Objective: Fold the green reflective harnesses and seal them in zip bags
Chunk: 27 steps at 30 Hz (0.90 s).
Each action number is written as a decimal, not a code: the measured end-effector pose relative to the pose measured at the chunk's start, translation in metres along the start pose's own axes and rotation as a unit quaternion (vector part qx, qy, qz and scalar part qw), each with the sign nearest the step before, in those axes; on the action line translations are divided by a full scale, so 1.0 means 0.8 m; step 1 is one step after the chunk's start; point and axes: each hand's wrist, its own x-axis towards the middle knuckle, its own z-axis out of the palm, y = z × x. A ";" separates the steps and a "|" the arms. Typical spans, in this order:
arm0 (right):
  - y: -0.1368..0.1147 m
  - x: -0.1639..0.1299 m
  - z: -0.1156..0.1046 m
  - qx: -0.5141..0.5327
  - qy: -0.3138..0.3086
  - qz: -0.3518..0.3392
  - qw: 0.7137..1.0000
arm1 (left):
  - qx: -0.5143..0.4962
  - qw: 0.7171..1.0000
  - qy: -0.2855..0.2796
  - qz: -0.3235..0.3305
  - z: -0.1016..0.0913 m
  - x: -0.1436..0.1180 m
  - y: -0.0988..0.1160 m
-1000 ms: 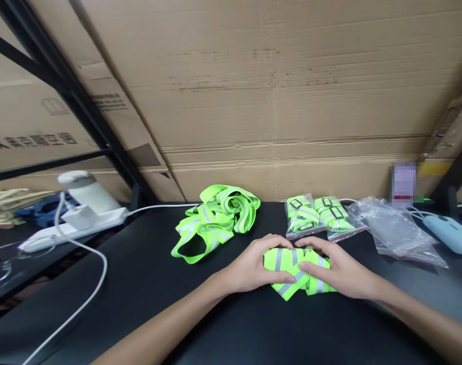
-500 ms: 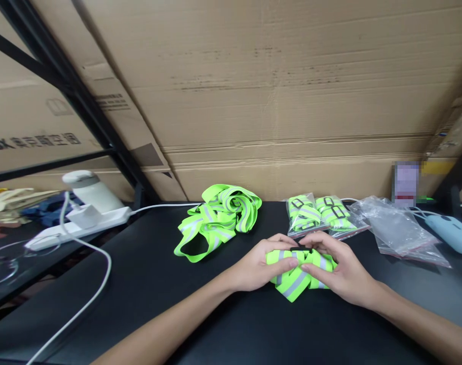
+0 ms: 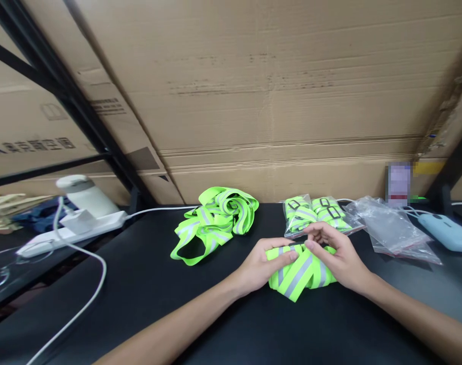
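Folded reflective strap bundle (image 3: 300, 268) sits on the black bench (image 3: 158, 304), just in front of the bagged straps (image 3: 314, 215). My left hand (image 3: 259, 266) fingers grip its left end; right hand (image 3: 339, 258) fingers pinch its top. Loose strap pile (image 3: 212, 223) lies left of the bundle, empty bags (image 3: 394, 230) right.

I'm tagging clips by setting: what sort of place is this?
Probably a packing bench in a small warehouse or stockroom: big cardboard cartons stand behind the black table, bagged reflective straps lie beside empty plastic bags, and both hands fold another strap.
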 end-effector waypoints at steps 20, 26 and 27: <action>0.069 0.017 -0.220 -0.574 -0.075 0.246 0.778 | 0.040 0.996 0.072 -0.019 -0.030 0.002 0.009; 0.063 0.021 -0.213 -0.560 -0.132 0.224 0.786 | 0.002 0.990 0.139 0.001 -0.045 0.005 0.013; 0.062 0.020 -0.212 -0.554 -0.139 0.217 0.792 | 0.000 0.989 0.148 0.001 -0.046 0.005 0.013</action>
